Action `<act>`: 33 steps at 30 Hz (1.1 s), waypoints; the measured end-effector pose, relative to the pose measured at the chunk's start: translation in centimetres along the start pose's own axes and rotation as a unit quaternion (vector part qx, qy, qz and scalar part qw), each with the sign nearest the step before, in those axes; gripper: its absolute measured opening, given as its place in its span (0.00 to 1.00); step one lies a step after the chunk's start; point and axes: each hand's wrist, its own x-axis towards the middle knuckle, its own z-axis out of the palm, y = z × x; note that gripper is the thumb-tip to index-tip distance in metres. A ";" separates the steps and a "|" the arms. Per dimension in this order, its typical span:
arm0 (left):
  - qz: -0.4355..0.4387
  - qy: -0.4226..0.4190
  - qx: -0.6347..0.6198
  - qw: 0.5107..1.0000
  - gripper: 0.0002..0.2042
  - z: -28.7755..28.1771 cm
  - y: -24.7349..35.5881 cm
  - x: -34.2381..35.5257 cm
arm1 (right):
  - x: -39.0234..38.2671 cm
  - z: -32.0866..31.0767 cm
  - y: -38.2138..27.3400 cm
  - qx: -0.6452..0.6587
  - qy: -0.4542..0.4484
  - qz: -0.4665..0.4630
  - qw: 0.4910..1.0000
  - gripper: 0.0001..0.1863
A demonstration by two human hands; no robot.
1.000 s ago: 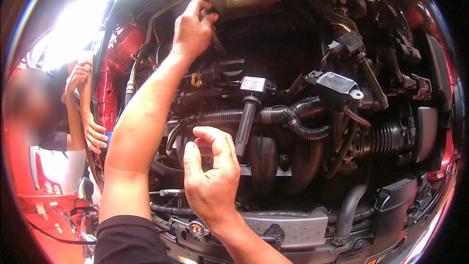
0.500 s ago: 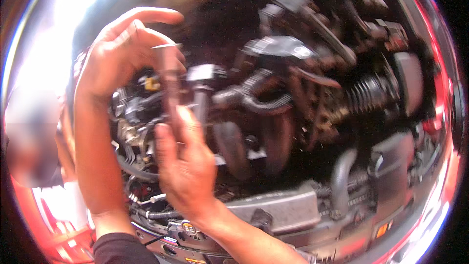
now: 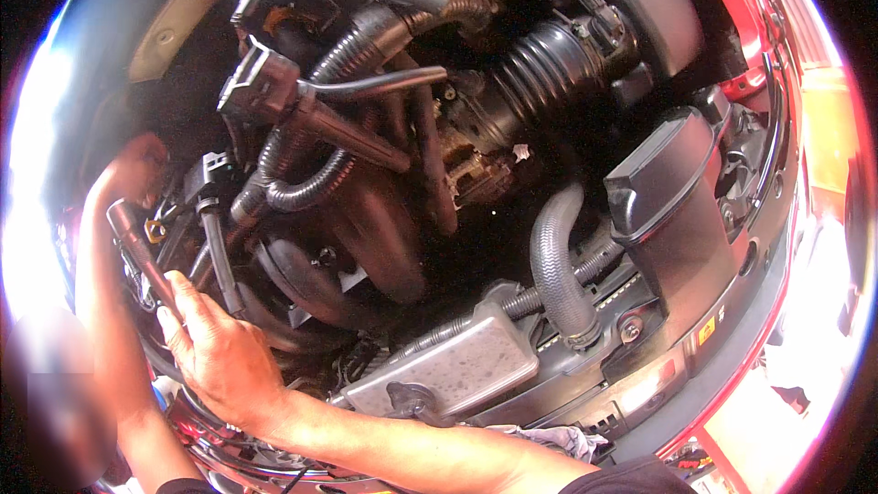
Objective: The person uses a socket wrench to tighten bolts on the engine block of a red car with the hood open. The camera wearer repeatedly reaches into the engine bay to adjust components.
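Observation:
My right hand [image 3: 224,352] reaches across from the lower right. Its thumb and fingers are closed round a dark metal tube-shaped tool [image 3: 142,247], which points up and to the left. The upper end of the tool is wider and lies close to my left hand [image 3: 137,172]. That hand is raised at the left edge over the engine, its fingers curled and partly in shadow. What they hold, if anything, is hidden. A black ignition coil [image 3: 218,220] with a long stem stands just right of the tool. Another ignition coil [image 3: 274,91] lies tilted higher up.
A ribbed black intake duct [image 3: 549,69] and a thin corrugated hose [image 3: 315,187] cross the engine bay. In front are a grey metal cover [image 3: 448,370], a curved braided hose [image 3: 553,265] and a black plastic box [image 3: 672,183]. A person's blurred shape [image 3: 69,412] is at lower left.
The view has swung to the right, so engine and hands sit further left. The tool stood nearly upright and now leans left, still in my right hand. My left hand has curled in more.

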 end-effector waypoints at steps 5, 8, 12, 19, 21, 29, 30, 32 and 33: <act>0.053 -0.053 0.086 0.993 0.32 -1.6 -8.4 4.5 | 0.2 -0.3 0.3 0.004 -0.027 0.009 1.000 0.24; 0.075 -0.066 0.099 0.990 0.31 -1.1 -6.4 4.6 | 0.4 -0.5 0.3 -0.003 -0.024 0.014 1.000 0.24; 0.143 -0.122 0.282 0.941 0.24 0.3 2.3 4.9 | 1.0 -0.8 1.5 -0.012 0.003 0.009 1.000 0.24; 0.305 -0.115 0.570 0.754 0.24 -1.8 -1.9 6.7 | 0.3 -0.2 0.7 0.008 -0.007 -0.003 1.000 0.23; 0.265 -0.051 0.497 0.825 0.33 -1.1 -3.1 5.7 | 0.4 -0.4 0.6 0.011 -0.005 0.000 1.000 0.23; 0.172 -0.099 0.451 0.870 0.12 -1.2 -1.0 3.4 | -0.3 0.0 0.2 0.006 -0.021 0.007 1.000 0.24; 0.142 -0.102 0.415 0.893 0.11 -1.2 -1.3 3.0 | -0.5 0.2 0.1 0.003 -0.028 0.010 1.000 0.24; -0.004 -0.075 0.228 0.971 0.10 0.6 3.7 2.0 | 0.2 -0.1 0.6 0.002 -0.017 0.023 1.000 0.24; 0.031 -0.066 0.237 0.969 0.09 1.0 4.8 2.2 | 0.6 -0.7 0.6 -0.002 -0.014 0.031 0.999 0.25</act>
